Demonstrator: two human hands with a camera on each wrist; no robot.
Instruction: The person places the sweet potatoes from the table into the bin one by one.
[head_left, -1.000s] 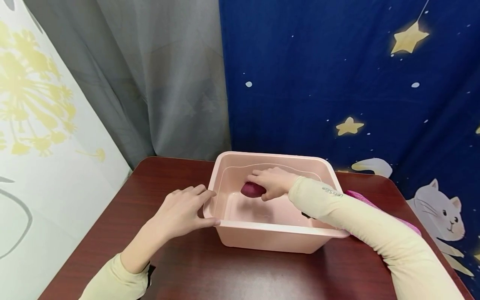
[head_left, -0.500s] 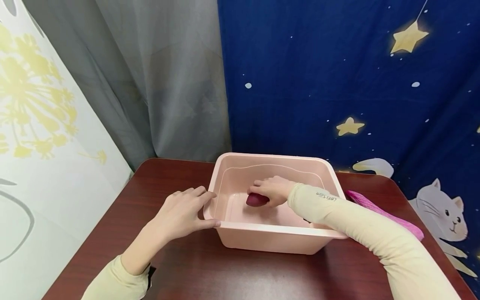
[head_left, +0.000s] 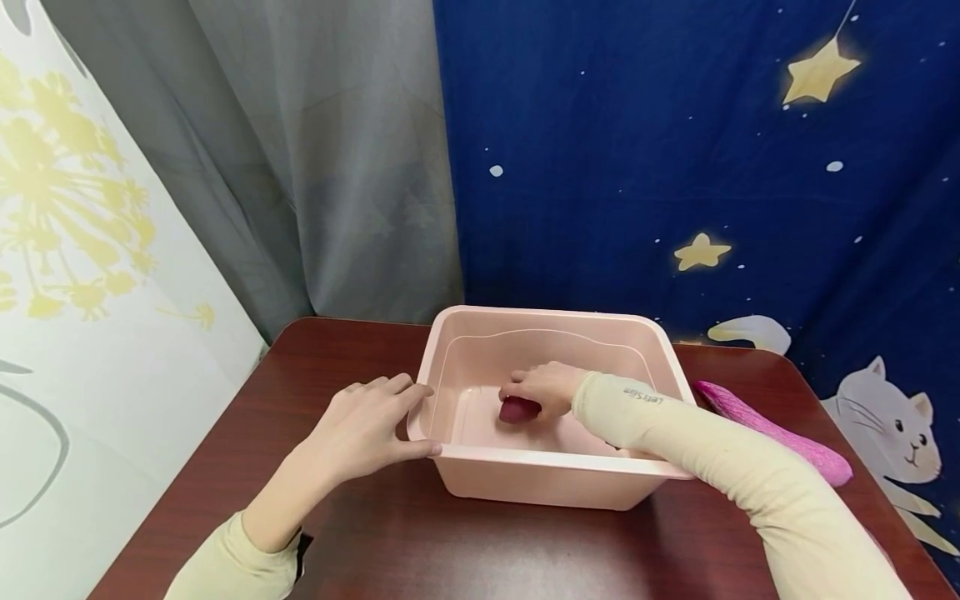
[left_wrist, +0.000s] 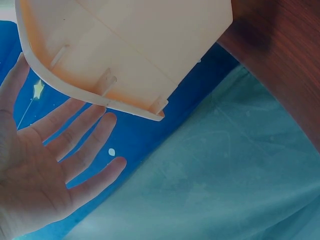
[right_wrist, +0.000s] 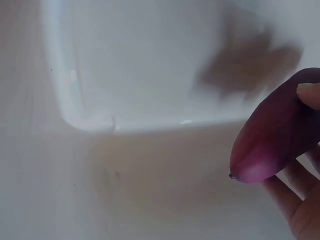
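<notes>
Smooth plastic tub (head_left: pixel 551 479), glossy wood-look table (head_left: pixel 352 354)

The tub has a soft sheen; streaky grain shows under the table's shine. The vegetable (right_wrist: pixel 267 145) has smooth, faintly shiny skin; the grey curtain (head_left: pixel 367 167) and sleeve (head_left: pixel 727 446) are matt cloth.

a curtained-off corner with a homely look; whether it lies in a house or a studio, i cannot tell; a grey curtain (head_left: pixel 360 183) and a dark blue curtain (head_left: pixel 570 225) hang behind a reddish-brown table (head_left: pixel 345 354); the blue one is printed with yellow stars (head_left: pixel 821 73) and a cat (head_left: pixel 885 421); a white cloth (head_left: pixel 112 375) with yellow flowers (head_left: pixel 37 179) hangs at the left; a pink tub (head_left: pixel 540 481) stands on the table.
</notes>
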